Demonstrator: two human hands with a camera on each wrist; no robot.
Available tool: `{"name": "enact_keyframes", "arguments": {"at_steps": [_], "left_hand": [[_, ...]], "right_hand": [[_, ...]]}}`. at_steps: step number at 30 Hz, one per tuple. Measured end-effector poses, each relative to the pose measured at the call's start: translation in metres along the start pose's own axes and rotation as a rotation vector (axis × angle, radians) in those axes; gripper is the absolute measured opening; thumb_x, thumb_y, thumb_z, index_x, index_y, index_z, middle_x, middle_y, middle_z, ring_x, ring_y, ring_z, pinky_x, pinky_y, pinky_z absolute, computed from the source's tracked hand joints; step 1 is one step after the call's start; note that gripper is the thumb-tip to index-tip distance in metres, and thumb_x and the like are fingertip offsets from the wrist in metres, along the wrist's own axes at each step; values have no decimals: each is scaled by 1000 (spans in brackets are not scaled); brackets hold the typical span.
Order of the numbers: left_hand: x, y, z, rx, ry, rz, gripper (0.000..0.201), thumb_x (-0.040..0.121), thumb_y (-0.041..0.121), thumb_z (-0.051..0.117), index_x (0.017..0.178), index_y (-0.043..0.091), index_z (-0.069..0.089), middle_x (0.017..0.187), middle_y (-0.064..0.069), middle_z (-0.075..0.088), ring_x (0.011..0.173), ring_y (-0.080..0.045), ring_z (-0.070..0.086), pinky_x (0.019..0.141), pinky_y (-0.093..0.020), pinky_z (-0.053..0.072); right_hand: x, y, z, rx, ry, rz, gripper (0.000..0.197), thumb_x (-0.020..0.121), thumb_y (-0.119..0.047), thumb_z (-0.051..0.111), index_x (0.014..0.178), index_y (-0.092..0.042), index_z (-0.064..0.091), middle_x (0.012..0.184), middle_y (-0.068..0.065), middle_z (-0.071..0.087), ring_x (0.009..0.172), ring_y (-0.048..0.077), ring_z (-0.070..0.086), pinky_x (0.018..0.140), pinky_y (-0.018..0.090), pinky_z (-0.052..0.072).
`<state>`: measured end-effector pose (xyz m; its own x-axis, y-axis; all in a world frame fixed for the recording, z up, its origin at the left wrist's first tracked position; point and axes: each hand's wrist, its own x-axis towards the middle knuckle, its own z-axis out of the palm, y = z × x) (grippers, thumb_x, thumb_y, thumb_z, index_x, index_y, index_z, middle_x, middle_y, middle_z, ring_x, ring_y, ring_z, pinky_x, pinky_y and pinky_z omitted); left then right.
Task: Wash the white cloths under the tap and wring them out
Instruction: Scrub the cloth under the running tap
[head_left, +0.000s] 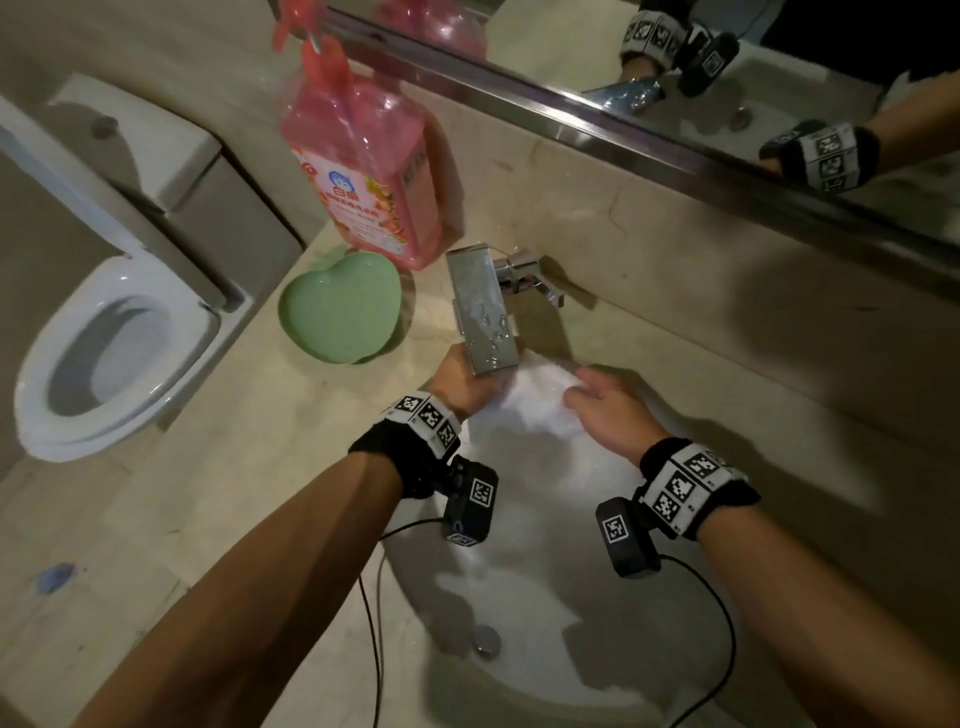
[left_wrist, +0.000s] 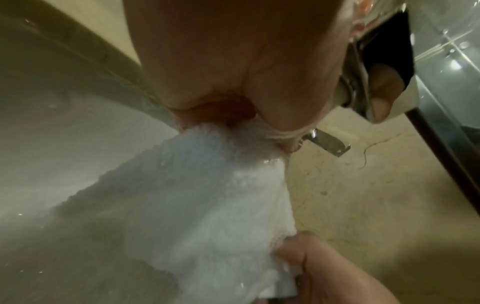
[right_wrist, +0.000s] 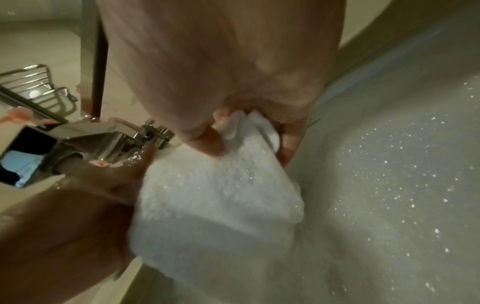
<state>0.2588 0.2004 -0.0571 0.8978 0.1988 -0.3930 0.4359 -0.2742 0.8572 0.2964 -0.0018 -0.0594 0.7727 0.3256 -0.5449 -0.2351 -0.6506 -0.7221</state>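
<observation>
A wet white cloth (head_left: 537, 402) hangs stretched between both hands over the white sink (head_left: 545, 675), right below the chrome tap (head_left: 480, 312). My left hand (head_left: 465, 382) grips its left end under the spout, the fingers hidden by the tap. My right hand (head_left: 605, 410) pinches the right end, thumb and fingers curled on a fold. In the left wrist view the cloth (left_wrist: 207, 195) runs from my left hand (left_wrist: 233, 115) down to the right hand (left_wrist: 324, 263). The right wrist view shows my right hand (right_wrist: 249, 127) clamping the cloth (right_wrist: 215, 195) beside the tap (right_wrist: 109, 144).
A pink detergent bottle (head_left: 363, 171) and a green apple-shaped dish (head_left: 340, 309) stand on the beige counter (head_left: 218, 509) left of the tap. A toilet (head_left: 109, 353) is at far left. A mirror (head_left: 727, 78) runs along the wall behind. The sink drain (head_left: 485, 640) lies below.
</observation>
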Motion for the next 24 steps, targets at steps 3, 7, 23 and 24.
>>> {"name": "enact_keyframes", "arguments": {"at_steps": [3,7,23,24], "left_hand": [[-11,-7,-16,32,48,-28,18,88,24,59,76,17,70,69,4,68,63,-12,61,59,-21,47],[-28,-11,-39,-38,163,-106,48,98,41,52,61,11,62,63,-13,63,60,-23,57,63,-37,49],[-45,-2,-53,555,-339,-44,48,95,22,55,141,18,46,123,4,57,108,-17,56,90,-20,39],[-43,-2,-51,506,-312,-43,48,96,24,55,142,20,45,122,3,58,107,-18,57,88,-20,39]], "right_hand": [[4,-9,4,101,44,-1,35,73,-48,62,96,-24,71,91,1,74,89,26,66,76,39,51],[12,-19,23,233,-14,4,39,59,-67,63,89,-45,74,85,-22,73,84,-3,66,76,26,49],[16,-49,38,-7,-318,-140,49,76,-16,87,120,-20,66,110,-8,75,102,10,70,88,27,57],[14,-46,31,-149,-318,-152,55,75,-17,87,125,-15,64,114,-2,73,102,15,69,89,33,57]]}}
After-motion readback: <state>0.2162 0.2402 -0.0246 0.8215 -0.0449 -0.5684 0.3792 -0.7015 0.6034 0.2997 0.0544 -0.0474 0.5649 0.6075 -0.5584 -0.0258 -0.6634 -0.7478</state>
